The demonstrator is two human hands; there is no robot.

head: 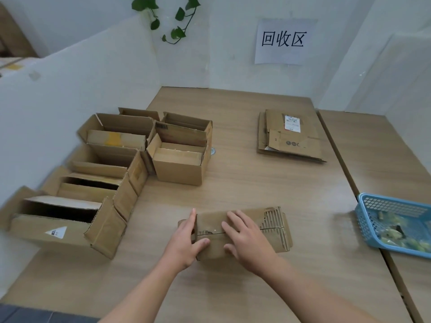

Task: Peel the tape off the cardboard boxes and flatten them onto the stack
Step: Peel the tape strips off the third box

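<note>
Both forearms come in from 6 o'clock, bare, converging on one small box (274, 241) lying at 6 o'clock on the table (256, 183), close to the near edge.

Left hand (186, 241): at the box's left end. Fingers fairly straight, running up along that end. Thumb laid over onto the top face. The end sits clasped between thumb and fingers.

Right hand (247, 238): palm down on the box's top face, fingers spread and nearly flat, pressing. It grips nothing. Fingertips point toward 11 o'clock.

Small box: a seam runs left to right along the top under both hands. The right end is torn, with bare corrugated ribbing showing. Whether any tape is left on it, cannot tell.

Containers:
- Open boxes (179, 164), a cluster from 8 to 11 o'clock, flaps raised. They stand side by side and touching, most of them along the left wall panel. Insides show only cardboard walls and shadow. The nearest one carries a white label on its front.
- Stack (290, 136) of flattened boxes at 1 o'clock, well apart from the hands. The top sheet has a white shipping label.
- Blue plastic basket (366, 220) at 3 o'clock, partly out of view. It holds crumpled yellowish tape scraps (401, 234).

Back wall at 12 o'clock: a paper sign (283, 40) with printed characters, and a trailing green plant (168, 17) to its left.
</note>
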